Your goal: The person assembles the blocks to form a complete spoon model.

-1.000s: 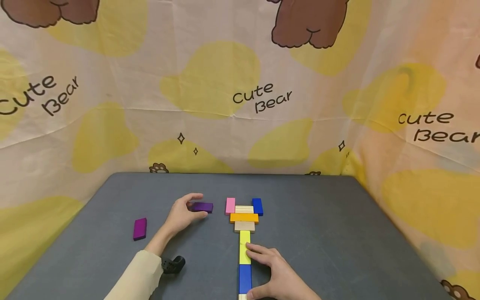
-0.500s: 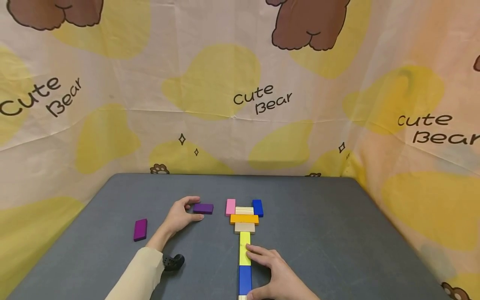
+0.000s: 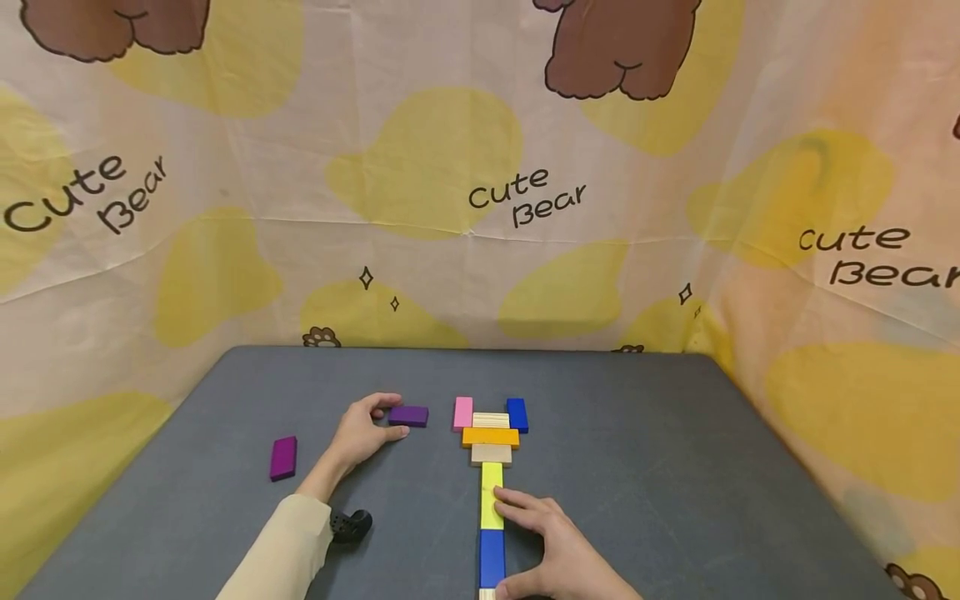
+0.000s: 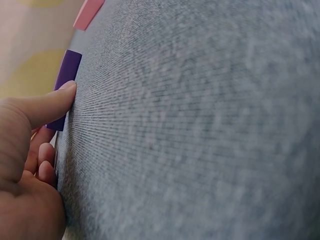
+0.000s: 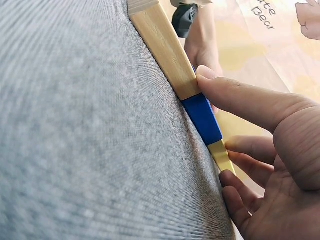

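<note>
My left hand (image 3: 360, 433) lies at the left end of a purple wooden block (image 3: 412, 417), pinching it between thumb and index finger. In the left wrist view the thumb rests over the block's near edge. My right hand (image 3: 553, 546) is spread along the right side of a row of blocks. Its fingertips touch the yellow block (image 3: 491, 492), while the thumb tip is at the plain wood block (image 5: 165, 52), beside where it meets the blue block (image 3: 492, 558). Beyond the yellow one lie a beige block (image 3: 491, 455) and an orange block (image 3: 490, 437), both crosswise.
A pale ridged block (image 3: 491, 419) sits between a pink block (image 3: 462, 413) and another blue block (image 3: 517, 415) at the row's far end. A magenta block (image 3: 283, 458) lies on the grey table (image 3: 660, 467) at the left. Printed cloth (image 3: 420, 167) hangs behind.
My left thumb and index finger have drawn closer together at the purple block, and the hand has moved back slightly from it. The right hand has stayed in place along the row.
</note>
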A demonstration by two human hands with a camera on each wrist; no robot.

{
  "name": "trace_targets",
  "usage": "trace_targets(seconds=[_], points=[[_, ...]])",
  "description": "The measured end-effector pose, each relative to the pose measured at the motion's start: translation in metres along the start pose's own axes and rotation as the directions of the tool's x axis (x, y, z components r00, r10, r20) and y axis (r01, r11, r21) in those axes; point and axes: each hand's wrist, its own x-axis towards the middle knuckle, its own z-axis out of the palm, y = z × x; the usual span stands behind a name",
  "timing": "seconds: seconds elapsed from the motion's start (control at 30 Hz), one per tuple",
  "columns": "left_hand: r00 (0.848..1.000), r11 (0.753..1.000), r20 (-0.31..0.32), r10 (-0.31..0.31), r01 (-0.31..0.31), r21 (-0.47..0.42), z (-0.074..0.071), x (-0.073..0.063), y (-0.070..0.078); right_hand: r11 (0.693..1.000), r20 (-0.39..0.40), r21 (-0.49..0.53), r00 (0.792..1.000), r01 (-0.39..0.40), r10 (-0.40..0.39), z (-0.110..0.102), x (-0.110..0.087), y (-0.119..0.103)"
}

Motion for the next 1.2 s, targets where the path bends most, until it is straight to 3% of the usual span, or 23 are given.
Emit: trace_targets(seconds=[0.4,1.2], points=[[1.000,1.000,-0.005,-0.015,0.015,0.005,0.0013,0.0011,-0.0023,0.999,-0.006,-0.014,0.999,-0.032,0.032,0.0005,0.0003,-0.0009],[1.000,1.000,-0.014,-0.011,0.011,0.009,0.0014,0.0018,-0.0049,0.999,-0.001,-0.025,1.000,0.029,-0.029,0.0004,-0.0003,0.0009]])
